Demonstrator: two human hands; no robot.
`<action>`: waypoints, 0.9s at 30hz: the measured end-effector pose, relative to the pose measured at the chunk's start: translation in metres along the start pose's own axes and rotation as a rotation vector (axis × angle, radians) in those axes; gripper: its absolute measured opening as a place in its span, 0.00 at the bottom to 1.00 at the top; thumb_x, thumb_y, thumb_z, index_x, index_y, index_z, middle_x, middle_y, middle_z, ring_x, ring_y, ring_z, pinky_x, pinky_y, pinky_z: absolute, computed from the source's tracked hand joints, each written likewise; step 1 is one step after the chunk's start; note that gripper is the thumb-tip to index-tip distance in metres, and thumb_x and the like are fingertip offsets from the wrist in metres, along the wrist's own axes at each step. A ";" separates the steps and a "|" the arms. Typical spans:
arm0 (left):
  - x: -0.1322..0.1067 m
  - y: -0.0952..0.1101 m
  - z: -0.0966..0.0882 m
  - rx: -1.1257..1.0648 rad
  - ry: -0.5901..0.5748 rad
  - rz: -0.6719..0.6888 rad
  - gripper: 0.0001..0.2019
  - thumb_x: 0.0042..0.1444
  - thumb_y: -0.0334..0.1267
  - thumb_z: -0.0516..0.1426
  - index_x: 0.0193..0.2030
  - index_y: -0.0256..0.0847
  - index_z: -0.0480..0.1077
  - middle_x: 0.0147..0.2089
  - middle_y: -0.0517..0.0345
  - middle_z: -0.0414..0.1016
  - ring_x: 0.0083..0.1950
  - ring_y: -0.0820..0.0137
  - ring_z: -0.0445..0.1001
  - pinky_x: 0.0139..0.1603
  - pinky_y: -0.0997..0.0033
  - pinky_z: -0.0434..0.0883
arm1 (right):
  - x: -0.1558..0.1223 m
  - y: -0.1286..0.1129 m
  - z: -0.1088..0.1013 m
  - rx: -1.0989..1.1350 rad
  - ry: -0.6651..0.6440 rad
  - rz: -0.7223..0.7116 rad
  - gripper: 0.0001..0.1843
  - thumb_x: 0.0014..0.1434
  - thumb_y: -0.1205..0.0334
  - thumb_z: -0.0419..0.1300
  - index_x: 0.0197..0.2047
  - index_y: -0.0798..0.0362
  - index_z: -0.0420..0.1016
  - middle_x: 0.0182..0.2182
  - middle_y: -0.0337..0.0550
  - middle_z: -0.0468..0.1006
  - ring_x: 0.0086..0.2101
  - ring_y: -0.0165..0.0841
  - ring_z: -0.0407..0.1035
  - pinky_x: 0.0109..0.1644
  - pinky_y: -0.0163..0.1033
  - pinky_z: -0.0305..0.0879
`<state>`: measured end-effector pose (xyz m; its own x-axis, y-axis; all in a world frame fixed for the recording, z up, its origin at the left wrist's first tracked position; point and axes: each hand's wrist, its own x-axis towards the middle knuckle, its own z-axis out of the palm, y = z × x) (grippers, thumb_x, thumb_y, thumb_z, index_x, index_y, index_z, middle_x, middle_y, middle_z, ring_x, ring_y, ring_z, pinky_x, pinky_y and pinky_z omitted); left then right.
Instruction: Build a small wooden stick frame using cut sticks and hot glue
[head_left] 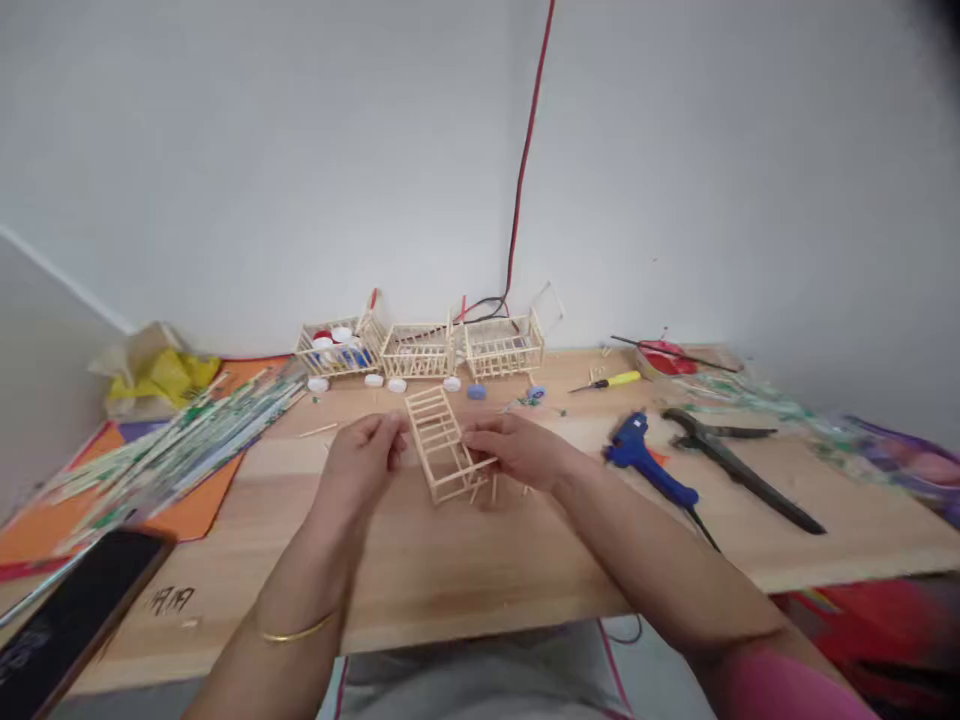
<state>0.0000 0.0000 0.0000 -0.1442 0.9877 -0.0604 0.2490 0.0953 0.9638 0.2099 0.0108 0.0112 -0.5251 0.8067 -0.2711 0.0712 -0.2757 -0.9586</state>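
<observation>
My right hand (521, 450) grips a small frame of thin wooden sticks (437, 430) by its right side, tilted above the table. Slats cross the frame like ladder rungs, and short sticks jut out at its lower right. Just left of the frame is my left hand (361, 460), its thumb and fingers closed together; whatever they may pinch is hidden. Behind the hands stand three small stick carts on round wheels: the left cart (337, 350) holds red, white and blue bottle caps, beside a middle cart (416, 350) and a right cart (502, 350).
A blue glue gun (649, 460), black-handled cutter (742, 470) and yellow screwdriver (611, 381) lie to the right. Bundled sticks (187, 430) cover an orange sheet (217, 500) on the left, near a phone (82, 610). A red-and-black cable (525, 150) hangs along the wall.
</observation>
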 end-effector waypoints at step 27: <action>0.001 0.021 -0.005 -0.846 0.189 0.206 0.26 0.53 0.54 0.55 0.17 0.39 0.51 0.16 0.69 0.50 0.16 0.80 0.51 0.21 0.75 0.61 | 0.007 -0.004 -0.026 0.151 0.233 -0.206 0.19 0.49 0.46 0.63 0.28 0.55 0.70 0.22 0.34 0.63 0.22 0.23 0.53 0.26 0.33 0.47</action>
<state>-0.0003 0.0025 0.0212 -0.3487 0.9311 0.1072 -0.4922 -0.2793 0.8245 0.2278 0.0310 0.0109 -0.3063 0.9464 -0.1028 -0.1516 -0.1551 -0.9762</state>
